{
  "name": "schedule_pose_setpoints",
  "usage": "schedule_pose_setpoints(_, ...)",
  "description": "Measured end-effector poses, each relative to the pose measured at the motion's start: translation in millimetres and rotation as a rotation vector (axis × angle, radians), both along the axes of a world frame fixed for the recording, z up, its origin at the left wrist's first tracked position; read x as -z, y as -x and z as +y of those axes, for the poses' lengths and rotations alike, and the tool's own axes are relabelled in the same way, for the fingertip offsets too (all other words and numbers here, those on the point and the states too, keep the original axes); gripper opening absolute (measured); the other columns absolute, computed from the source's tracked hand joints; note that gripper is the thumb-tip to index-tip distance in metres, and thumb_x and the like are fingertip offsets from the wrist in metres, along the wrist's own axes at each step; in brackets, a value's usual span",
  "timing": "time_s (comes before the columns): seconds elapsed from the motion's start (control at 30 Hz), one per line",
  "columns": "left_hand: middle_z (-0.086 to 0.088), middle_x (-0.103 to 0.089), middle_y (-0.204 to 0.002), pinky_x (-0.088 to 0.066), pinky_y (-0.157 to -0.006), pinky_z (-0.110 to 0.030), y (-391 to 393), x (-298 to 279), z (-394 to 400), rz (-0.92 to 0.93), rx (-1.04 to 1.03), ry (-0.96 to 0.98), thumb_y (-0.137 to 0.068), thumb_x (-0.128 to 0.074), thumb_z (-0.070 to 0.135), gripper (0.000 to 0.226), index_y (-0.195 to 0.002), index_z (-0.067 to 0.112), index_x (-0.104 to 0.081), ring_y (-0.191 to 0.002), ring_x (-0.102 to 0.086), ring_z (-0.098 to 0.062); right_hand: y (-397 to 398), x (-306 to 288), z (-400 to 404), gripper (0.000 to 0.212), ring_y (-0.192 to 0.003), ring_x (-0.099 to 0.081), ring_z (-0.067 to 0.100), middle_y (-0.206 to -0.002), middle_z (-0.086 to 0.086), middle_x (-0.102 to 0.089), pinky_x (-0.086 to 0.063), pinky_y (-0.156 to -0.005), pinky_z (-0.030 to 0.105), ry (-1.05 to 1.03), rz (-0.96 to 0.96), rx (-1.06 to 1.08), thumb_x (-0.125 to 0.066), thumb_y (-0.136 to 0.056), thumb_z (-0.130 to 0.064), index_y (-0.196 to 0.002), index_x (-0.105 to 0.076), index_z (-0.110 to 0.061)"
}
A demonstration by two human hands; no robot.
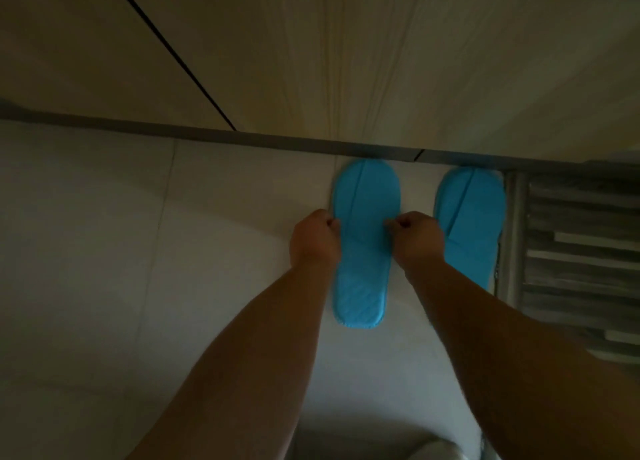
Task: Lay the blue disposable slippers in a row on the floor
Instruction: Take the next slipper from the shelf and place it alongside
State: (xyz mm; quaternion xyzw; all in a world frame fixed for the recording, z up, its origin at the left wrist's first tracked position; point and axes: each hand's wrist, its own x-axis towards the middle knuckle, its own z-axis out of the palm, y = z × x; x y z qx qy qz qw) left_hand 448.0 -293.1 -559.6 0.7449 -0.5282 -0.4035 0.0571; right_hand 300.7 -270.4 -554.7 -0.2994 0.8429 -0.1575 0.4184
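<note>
Two blue disposable slippers lie flat on the pale tiled floor (104, 252), toes against the dark skirting strip. The left slipper (363, 252) sits between my hands. My left hand (313, 240) pinches its left edge and my right hand (417, 240) pinches its right edge, about mid-length. The right slipper (471, 217) lies parallel beside it, a small gap apart, partly hidden by my right forearm.
A grey skirting strip (207, 136) runs along the foot of a light wood-grain wall panel (381, 61). A striped grey mat or grating (571, 252) borders the right slipper on the right. Bare floor tiles extend to the left.
</note>
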Motion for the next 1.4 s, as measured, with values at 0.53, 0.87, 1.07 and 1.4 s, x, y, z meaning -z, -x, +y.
schedule_pose_setpoints(0.53, -0.010, -0.067, -0.091, -0.046, -0.069, -0.031, 3.5, 9.6, -6.5, -0.074, 0.020, 0.042, -0.096, -0.050, 0.024, 0.020, -0.094, 0.009, -0.062, -0.084, -0.063, -0.026, -7.1, 13.7, -8.0, 0.027, -0.087, -0.060, 0.029, -0.100, 0.013, -0.066, -0.036, -0.066, 0.030, -0.076, 0.157, -0.089, -0.054, -0.093, -0.033, -0.099, -0.062, -0.008)
schedule_pose_setpoints(0.87, -0.011, -0.068, -0.093, -0.051, -0.073, -0.036, 4.0, 10.1, -4.6, -0.074, 0.047, 0.072, -0.097, -0.047, 0.024, 0.021, -0.098, 0.008, -0.062, -0.085, -0.063, -0.026, -9.7, 10.2, -6.9, 0.027, -0.090, -0.061, 0.029, -0.101, 0.013, -0.066, -0.037, -0.067, 0.029, -0.083, 0.178, -0.093, -0.053, -0.094, -0.033, -0.101, -0.061, -0.007)
schedule_pose_setpoints(1.07, -0.012, -0.068, -0.092, -0.044, -0.067, -0.031, 0.8, 10.8, -7.5, -0.060, 0.071, 0.046, -0.097, -0.048, 0.023, 0.020, -0.094, 0.008, -0.060, -0.084, -0.062, -0.026, -10.5, 6.7, -7.4, 0.027, -0.080, -0.052, 0.022, -0.103, 0.013, -0.066, -0.036, -0.065, 0.029, -0.111, 0.176, -0.099, -0.052, -0.095, -0.032, -0.102, -0.059, -0.007)
schedule_pose_setpoints(1.4, -0.016, -0.057, -0.115, -0.052, -0.083, -0.043, -6.8, -55.2, 1.2, -0.171, 0.241, 0.030, -0.099, -0.039, 0.033, 0.035, -0.117, 0.006, -0.052, -0.099, -0.059, -0.031, -14.2, -57.0, 16.2, 0.041, -0.109, -0.058, 0.034, -0.120, 0.015, -0.061, -0.044, -0.082, 0.036, -0.091, 0.307, -0.196, -0.044, -0.098, -0.039, -0.120, -0.055, -0.006)
